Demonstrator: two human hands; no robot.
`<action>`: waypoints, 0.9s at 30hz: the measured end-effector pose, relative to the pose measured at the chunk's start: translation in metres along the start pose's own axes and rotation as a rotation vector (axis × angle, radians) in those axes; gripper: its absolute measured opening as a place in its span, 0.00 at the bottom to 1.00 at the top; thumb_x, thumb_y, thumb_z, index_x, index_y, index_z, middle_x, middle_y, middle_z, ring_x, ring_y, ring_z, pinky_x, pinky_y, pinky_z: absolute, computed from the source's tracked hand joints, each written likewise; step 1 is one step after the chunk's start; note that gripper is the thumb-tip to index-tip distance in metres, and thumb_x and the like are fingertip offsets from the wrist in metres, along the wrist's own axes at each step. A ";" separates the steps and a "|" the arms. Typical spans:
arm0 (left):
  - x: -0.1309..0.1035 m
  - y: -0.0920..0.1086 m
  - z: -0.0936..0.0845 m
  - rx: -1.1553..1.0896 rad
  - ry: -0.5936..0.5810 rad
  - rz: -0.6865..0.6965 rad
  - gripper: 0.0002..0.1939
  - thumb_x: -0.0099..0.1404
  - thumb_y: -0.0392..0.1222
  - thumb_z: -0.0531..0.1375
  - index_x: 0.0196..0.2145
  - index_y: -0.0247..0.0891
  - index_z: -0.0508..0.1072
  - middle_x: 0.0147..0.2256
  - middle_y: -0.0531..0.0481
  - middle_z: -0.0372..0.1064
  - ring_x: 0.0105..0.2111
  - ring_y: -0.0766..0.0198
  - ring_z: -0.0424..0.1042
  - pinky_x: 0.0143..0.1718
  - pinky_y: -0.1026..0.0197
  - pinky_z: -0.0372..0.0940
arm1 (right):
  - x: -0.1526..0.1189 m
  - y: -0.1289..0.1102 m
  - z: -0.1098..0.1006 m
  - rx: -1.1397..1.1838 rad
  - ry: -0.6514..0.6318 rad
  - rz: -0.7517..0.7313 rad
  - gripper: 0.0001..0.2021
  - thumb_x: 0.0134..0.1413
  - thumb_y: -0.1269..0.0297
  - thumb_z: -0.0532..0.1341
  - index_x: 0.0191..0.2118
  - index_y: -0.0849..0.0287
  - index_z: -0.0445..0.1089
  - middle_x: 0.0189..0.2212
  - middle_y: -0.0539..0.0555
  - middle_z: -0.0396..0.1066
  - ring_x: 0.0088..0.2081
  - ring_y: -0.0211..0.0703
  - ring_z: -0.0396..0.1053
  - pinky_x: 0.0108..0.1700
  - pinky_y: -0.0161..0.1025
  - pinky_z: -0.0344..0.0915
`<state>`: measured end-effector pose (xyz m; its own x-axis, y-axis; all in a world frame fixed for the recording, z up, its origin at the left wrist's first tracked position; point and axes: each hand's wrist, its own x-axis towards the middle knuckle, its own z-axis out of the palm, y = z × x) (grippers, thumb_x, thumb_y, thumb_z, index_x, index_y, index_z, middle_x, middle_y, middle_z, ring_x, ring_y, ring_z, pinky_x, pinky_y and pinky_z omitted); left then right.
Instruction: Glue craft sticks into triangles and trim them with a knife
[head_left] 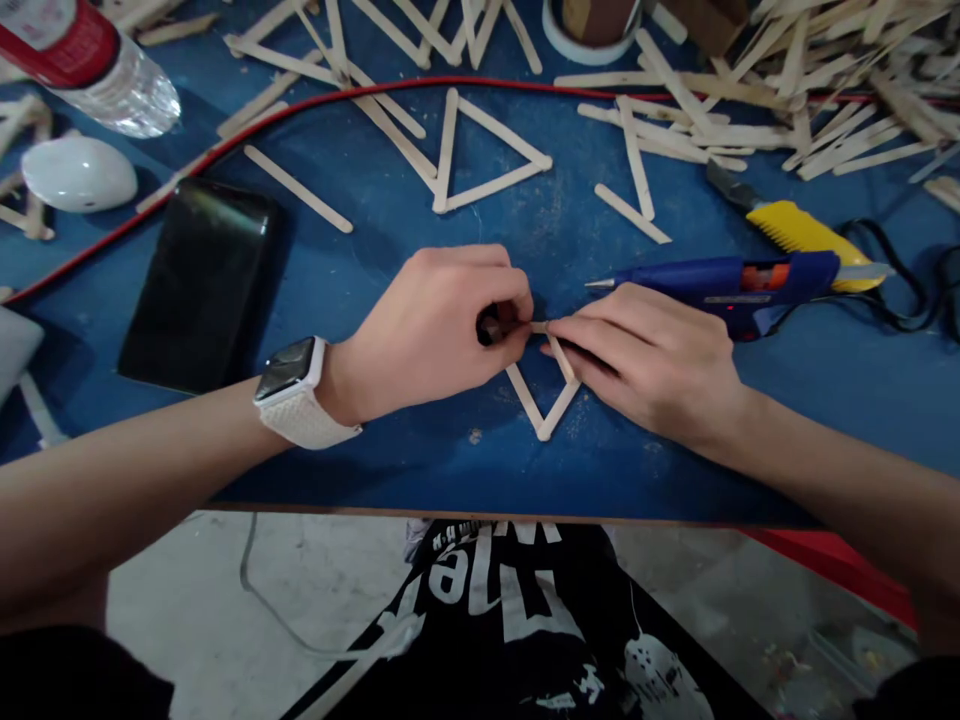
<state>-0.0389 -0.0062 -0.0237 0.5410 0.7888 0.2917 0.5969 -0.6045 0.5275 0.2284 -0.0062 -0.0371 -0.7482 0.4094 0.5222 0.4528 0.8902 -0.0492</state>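
The small stick frame point(527, 402) sits between my hands, near the front edge of the worktop point(405, 470), its lower corner towards me. My left hand point(442, 325) is nearly closed, thumb and fingers pinching the frame's upper edge; a twist there could open a joint, I judge, if the glue is soft. My right hand point(652, 350) is partly curled, fingertips closed at the upper right corner, and an uneven pull between the two could skew the shape. The blue glue gun point(675, 275) lies just beyond my right knuckles with a red light showing; its metal nozzle may be hot, so lifting them carelessly could burn me.

As for containers, the clear bottle point(139, 100) at far left has a red label; I can't tell how full it is. Further right, the white-rimmed dish point(589, 58) has something brown point(596, 20) in it.
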 end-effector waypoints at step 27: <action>-0.006 0.000 0.003 -0.010 -0.012 0.031 0.07 0.81 0.32 0.66 0.42 0.38 0.83 0.41 0.50 0.83 0.38 0.61 0.79 0.41 0.55 0.67 | -0.004 0.000 -0.024 0.067 -0.108 -0.008 0.15 0.70 0.75 0.76 0.59 0.74 0.81 0.50 0.61 0.89 0.47 0.48 0.87 0.53 0.44 0.87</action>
<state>-0.0403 -0.0115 -0.0281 0.5667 0.7680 0.2985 0.5738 -0.6278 0.5259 0.2432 -0.0124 -0.0184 -0.8010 0.4184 0.4281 0.4160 0.9033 -0.1045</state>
